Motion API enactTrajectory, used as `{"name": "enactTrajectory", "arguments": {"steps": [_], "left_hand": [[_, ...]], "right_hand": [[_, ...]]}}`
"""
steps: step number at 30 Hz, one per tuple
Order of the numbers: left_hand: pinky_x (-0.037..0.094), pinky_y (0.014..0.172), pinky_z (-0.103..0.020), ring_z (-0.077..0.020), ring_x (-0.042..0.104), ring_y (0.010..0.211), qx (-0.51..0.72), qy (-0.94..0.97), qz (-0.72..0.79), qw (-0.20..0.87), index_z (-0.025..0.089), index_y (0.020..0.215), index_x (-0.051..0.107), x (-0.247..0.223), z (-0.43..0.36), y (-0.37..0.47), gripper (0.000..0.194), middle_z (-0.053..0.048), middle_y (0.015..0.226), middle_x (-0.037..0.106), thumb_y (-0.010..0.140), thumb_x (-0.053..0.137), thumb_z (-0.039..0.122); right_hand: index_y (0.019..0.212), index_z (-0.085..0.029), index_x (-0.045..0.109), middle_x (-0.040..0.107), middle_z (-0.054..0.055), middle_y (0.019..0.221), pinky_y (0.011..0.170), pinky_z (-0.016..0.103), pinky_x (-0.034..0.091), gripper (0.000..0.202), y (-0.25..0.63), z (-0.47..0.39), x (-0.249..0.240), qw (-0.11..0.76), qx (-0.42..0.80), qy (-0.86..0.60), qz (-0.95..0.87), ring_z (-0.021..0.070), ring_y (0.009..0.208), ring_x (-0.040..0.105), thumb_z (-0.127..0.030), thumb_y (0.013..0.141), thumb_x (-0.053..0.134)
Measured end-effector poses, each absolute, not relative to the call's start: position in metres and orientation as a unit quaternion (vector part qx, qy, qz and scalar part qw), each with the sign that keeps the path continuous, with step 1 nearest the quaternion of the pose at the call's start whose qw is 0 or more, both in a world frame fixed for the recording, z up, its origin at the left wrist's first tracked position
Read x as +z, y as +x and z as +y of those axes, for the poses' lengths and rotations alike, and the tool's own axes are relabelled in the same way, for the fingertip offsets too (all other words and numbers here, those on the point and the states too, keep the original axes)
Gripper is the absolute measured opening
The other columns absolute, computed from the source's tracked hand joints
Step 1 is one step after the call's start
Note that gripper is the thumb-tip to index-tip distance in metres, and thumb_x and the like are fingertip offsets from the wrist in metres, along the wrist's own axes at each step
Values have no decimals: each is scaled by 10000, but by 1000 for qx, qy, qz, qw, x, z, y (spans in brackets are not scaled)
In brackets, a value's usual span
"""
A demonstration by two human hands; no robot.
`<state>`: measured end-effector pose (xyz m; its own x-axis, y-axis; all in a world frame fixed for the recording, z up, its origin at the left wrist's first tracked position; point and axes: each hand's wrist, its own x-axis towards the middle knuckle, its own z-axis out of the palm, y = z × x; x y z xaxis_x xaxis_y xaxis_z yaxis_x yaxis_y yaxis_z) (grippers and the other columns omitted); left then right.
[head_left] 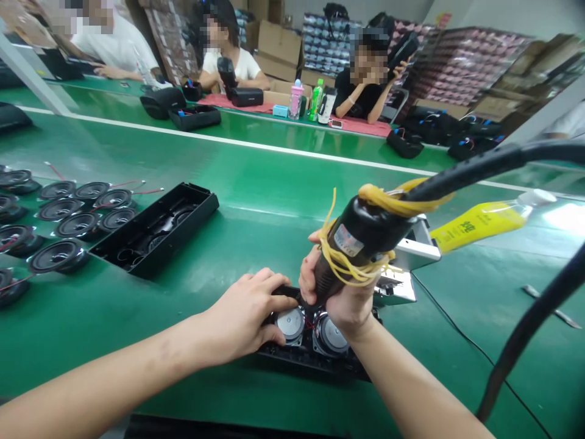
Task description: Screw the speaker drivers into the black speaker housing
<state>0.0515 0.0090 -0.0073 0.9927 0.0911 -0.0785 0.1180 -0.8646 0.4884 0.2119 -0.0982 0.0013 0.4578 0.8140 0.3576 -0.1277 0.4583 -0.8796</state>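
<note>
Two hands down on one job. Far left, loose speaker cones (59, 222) lie on the green bench (256, 183), an empty black housing (158, 228) just beside them. Left hand (249, 314) is spread flat, pinning the speaker housing (315, 353), fingertips right by a mounted driver (291, 323). Right hand (340, 292) is clenched round a powered screwdriver (361, 244), tip down betw. the hands, exact spot hidden. Risk, imo: bit skids off & nicks the driver or those left fingers, they're v. close. Thick cable (479, 167) on the tool could tug it off-line. Yellow bottle (479, 222) lies near, apart from the work.
</note>
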Motion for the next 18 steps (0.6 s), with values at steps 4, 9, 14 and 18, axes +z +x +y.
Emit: {"name": "enactTrajectory", "arguments": {"steps": [4,9,14,18], "left_hand": [[550,972,-527,-361,599,1218,-27,962,54,265,280,1264,768,-9,10,51,385,-104,1365,673,927,873,434],[574,985,-558,-367,618,1206,-13,958,59,280,289,1278,772,-13,8,51,413,-101,1326,694,902,895,406],[576,1093,-584,-365,599,1331,8,951,61,304,297,1340,748,-20,9,46,499,-99,1469,657,873,925,320],[506,1237,-619,-373,433,1584,19,940,60,335,402,1469,659,-22,15,31,550,-68,1723,469,953,845,455]], "right_hand": [[1145,-284,609,552,-43,596,301,277,343,693,213,-98,0,735,327,-411,-429,165,359,400,-912,854,618],[1190,-246,633,554,-29,602,332,272,357,715,207,-96,3,734,306,-403,-453,160,370,421,-903,936,505],[1291,-278,672,550,-56,664,365,246,390,710,216,-111,32,780,231,-397,-425,127,383,428,-888,989,469],[1289,-275,692,587,-67,628,338,242,407,656,250,-140,64,823,61,-407,-392,129,356,427,-836,978,553]]}}
